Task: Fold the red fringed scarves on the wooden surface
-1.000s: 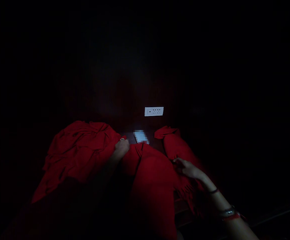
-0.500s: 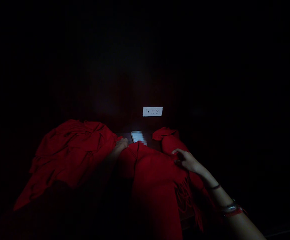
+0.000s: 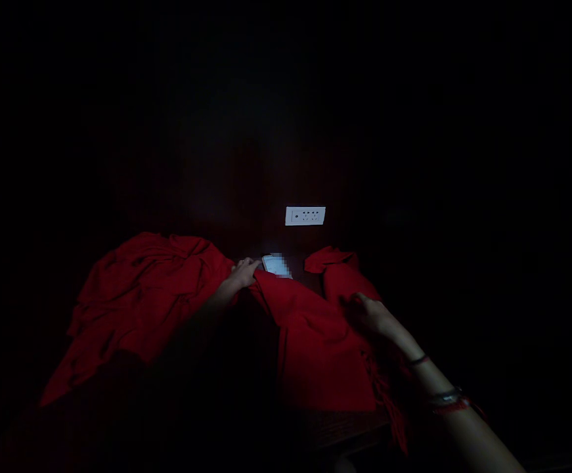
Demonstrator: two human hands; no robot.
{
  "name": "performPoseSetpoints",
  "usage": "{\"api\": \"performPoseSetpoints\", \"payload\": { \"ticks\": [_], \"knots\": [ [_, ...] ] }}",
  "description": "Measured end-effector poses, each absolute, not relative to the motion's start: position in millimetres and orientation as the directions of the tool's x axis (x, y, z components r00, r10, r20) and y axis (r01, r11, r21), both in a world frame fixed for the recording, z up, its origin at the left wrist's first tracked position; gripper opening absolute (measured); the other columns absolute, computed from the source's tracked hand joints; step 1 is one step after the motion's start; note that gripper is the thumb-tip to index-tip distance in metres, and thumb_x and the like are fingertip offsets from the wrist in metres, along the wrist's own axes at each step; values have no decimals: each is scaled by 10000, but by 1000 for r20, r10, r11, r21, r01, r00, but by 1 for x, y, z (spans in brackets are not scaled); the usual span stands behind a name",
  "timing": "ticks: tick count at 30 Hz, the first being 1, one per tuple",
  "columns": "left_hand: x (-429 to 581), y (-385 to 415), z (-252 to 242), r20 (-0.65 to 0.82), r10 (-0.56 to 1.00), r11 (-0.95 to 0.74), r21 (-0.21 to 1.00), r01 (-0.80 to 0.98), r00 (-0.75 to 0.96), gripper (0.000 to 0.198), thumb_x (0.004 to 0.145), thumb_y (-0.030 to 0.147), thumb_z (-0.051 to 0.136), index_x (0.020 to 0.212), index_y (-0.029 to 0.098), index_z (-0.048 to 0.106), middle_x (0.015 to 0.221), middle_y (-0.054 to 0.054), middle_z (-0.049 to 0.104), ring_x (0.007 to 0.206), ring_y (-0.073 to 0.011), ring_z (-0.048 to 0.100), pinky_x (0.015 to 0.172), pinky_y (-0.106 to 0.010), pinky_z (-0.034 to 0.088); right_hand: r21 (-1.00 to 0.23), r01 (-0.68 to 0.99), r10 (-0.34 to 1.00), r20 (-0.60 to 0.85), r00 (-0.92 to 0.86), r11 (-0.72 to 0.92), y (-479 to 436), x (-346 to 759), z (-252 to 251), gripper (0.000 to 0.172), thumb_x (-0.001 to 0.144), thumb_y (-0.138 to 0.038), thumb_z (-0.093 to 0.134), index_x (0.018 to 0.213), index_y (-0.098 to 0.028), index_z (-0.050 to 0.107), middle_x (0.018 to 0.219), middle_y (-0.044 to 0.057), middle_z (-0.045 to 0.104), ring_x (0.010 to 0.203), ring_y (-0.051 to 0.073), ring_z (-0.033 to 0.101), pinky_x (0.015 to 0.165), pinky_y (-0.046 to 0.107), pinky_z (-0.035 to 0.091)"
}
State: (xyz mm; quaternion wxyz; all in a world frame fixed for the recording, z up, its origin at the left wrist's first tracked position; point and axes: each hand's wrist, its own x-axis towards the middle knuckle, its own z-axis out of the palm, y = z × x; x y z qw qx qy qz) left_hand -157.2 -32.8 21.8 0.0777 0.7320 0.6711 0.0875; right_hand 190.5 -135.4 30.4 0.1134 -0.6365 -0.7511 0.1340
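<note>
A red fringed scarf point(image 3: 325, 368) lies spread across a dark surface, its tassels hanging at the lower right. At its upper left corner my left hand point(image 3: 245, 272) is closed on the cloth edge, one finger stretched to the right. Over the scarf's right part is my right hand point(image 3: 377, 316), bent downward at the cloth. Its fingers fall in shadow, so their grip cannot be made out. Left of my left hand rests a large rumpled heap of red cloth point(image 3: 148, 295). A rolled or folded red piece point(image 3: 337, 266) lies behind the right hand.
A pale, phone-like flat object point(image 3: 273, 265), partly blurred out, lies behind the scarf. Above it a white socket panel point(image 3: 305, 216) is set in the dark wall. A wooden edge point(image 3: 345, 427) shows faintly below the scarf. Everything around is very dark.
The scarf's near end has come up, baring the wooden edge below. My left hand has shifted slightly up with its corner. My right hand has turned downward, its fingers now in shadow.
</note>
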Motion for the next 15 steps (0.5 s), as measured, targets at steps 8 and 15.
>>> {"api": "performPoseSetpoints", "payload": {
  "ticks": [8,15],
  "knots": [
    [-169,-18,58,38,996,-86,188,978,80,289,780,196,410,947,195,645,1004,-94,627,929,-234,565,789,-311,429,-501,844,968,-47,-247,191,-146,224,44,320,669,-126,490,978,-161,569,723,34,640,630,155,584,543,219,385],
    [-217,-10,76,2,998,58,188,980,-59,256,718,283,530,896,135,642,848,-85,647,772,-188,592,701,-238,451,-433,899,990,-84,-112,65,-136,251,48,286,669,-142,528,950,-152,579,877,84,636,766,179,589,623,233,414]
  ]
}}
